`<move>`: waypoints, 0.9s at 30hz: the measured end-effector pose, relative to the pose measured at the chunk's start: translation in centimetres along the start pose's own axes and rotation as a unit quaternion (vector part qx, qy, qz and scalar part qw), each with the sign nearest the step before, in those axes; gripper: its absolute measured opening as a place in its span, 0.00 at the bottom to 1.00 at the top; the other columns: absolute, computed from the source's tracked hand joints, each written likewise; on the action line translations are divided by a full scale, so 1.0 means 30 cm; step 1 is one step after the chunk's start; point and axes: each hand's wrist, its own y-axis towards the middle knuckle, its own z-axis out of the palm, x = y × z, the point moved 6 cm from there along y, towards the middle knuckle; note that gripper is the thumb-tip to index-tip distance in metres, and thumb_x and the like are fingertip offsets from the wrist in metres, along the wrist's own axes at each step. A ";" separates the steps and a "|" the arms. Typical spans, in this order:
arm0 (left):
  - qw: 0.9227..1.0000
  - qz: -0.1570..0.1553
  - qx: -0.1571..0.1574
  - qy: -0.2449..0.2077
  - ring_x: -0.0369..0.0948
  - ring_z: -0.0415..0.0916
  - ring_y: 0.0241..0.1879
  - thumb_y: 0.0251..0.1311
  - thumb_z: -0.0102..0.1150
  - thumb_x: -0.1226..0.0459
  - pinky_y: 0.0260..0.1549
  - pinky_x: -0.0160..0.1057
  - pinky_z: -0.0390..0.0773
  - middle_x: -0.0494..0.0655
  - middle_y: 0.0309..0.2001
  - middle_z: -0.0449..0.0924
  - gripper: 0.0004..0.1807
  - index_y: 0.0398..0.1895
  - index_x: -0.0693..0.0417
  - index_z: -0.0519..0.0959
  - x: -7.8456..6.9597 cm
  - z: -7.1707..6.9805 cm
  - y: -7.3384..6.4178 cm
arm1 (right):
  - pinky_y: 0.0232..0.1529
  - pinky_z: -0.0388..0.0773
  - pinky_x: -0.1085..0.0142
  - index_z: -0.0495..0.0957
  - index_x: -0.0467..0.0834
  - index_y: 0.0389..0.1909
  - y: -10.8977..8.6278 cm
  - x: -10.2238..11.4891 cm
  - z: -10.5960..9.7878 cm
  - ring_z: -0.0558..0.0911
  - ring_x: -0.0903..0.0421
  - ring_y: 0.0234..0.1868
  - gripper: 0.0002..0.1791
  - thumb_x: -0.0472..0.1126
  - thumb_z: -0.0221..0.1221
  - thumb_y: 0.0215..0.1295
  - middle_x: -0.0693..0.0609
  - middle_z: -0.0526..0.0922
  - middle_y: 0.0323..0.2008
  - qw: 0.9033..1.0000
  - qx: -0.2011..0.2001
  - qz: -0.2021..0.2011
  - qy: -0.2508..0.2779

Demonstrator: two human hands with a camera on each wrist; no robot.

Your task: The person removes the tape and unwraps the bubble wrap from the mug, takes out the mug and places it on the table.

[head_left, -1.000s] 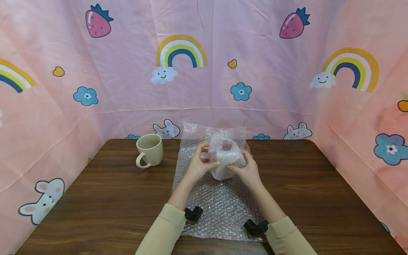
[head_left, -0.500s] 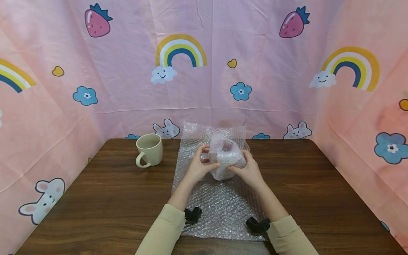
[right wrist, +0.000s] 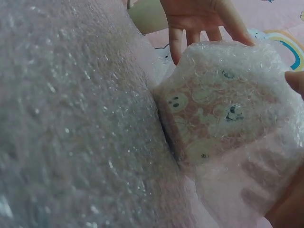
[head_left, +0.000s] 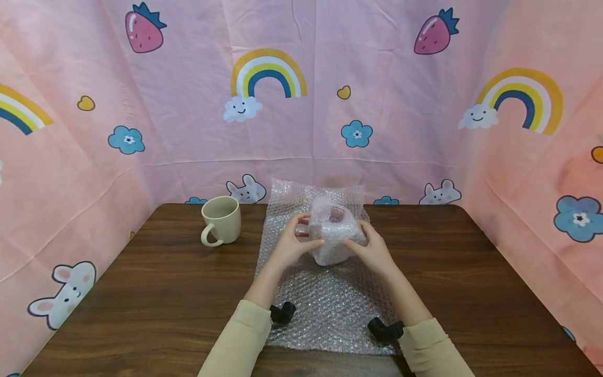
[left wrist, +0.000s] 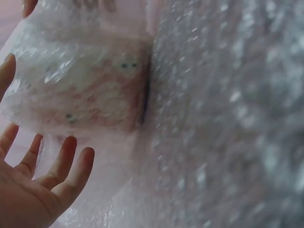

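A bundle of bubble wrap [head_left: 333, 246] stands near the middle of a bubble wrap sheet [head_left: 325, 309]. Through its layers, the right wrist view shows a pink item printed with pale round faces [right wrist: 199, 102]; its exact kind is blurred. My left hand [head_left: 290, 245] holds the bundle's left side, thumb across the front and fingers at the side. From the other side my right hand [head_left: 374, 250] holds it, its thumb also on the front. The right fingers are partly hidden behind the wrap. In the left wrist view, the left fingertips [left wrist: 71, 142] lie along the bundle's edge.
A cream mug [head_left: 223, 220] stands upright on the brown wooden table [head_left: 188, 293], left of the sheet, handle toward the front left. The sheet's far end rises against the pink printed curtain [head_left: 313, 141] behind the table. Curtains also close both sides.
The right hand shifts slightly, its thumb sliding a little right on the bundle, and the right forearm moves outward. The left hand stays nearly still; bundle and mug keep their places.
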 end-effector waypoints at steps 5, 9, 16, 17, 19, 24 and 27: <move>1.000 -0.007 0.016 -0.009 0.51 0.75 0.47 0.51 0.73 0.63 0.38 0.45 0.79 0.51 0.57 0.69 0.38 0.66 0.46 0.68 -0.011 -0.027 0.000 | 0.50 0.73 0.47 0.62 0.42 0.68 0.002 0.019 -0.013 0.73 0.43 0.57 0.34 0.45 0.63 0.64 0.39 0.72 0.60 0.999 -0.035 -0.018 0.004; 0.999 -0.001 0.032 -0.002 0.48 0.77 0.43 0.52 0.72 0.64 0.35 0.41 0.79 0.51 0.58 0.70 0.35 0.65 0.48 0.70 -0.024 -0.053 -0.002 | 0.54 0.70 0.46 0.65 0.42 0.68 0.000 0.038 -0.018 0.71 0.44 0.60 0.32 0.42 0.63 0.64 0.40 0.70 0.62 0.997 -0.059 -0.046 0.022; 0.999 0.007 0.023 0.036 0.44 0.74 0.34 0.54 0.70 0.63 0.27 0.37 0.73 0.49 0.56 0.73 0.29 0.61 0.53 0.73 -0.041 -0.101 0.000 | 0.63 0.58 0.43 0.71 0.39 0.63 -0.011 0.101 -0.016 0.63 0.45 0.67 0.28 0.39 0.65 0.62 0.42 0.69 0.64 0.989 -0.084 -0.118 0.007; 0.999 0.010 0.015 0.042 0.44 0.73 0.33 0.54 0.70 0.63 0.27 0.38 0.72 0.49 0.55 0.74 0.29 0.60 0.54 0.74 -0.043 -0.109 0.001 | 0.64 0.57 0.43 0.71 0.40 0.63 -0.013 0.114 -0.013 0.62 0.45 0.68 0.28 0.40 0.65 0.62 0.43 0.69 0.64 0.989 -0.082 -0.126 0.000; 0.998 0.022 -0.003 0.055 0.45 0.71 0.34 0.54 0.70 0.63 0.27 0.38 0.72 0.48 0.53 0.76 0.27 0.58 0.54 0.75 -0.049 -0.122 0.002 | 0.63 0.57 0.42 0.73 0.40 0.61 -0.015 0.141 -0.007 0.63 0.46 0.67 0.27 0.41 0.65 0.62 0.44 0.70 0.63 0.986 -0.081 -0.143 -0.016; 0.993 0.071 -0.044 0.081 0.49 0.70 0.41 0.51 0.72 0.64 0.34 0.44 0.72 0.48 0.49 0.77 0.23 0.52 0.55 0.79 -0.061 -0.130 0.010 | 0.60 0.62 0.43 0.75 0.40 0.60 -0.012 0.189 0.013 0.67 0.47 0.64 0.25 0.42 0.65 0.62 0.46 0.73 0.60 0.983 -0.060 -0.169 -0.038; 0.989 0.093 -0.060 0.102 0.50 0.69 0.50 0.50 0.73 0.64 0.46 0.50 0.71 0.48 0.52 0.76 0.22 0.50 0.55 0.81 -0.067 -0.126 0.011 | 0.60 0.63 0.44 0.76 0.40 0.58 -0.003 0.200 0.024 0.68 0.47 0.63 0.24 0.43 0.64 0.63 0.46 0.75 0.58 0.983 -0.049 -0.170 -0.048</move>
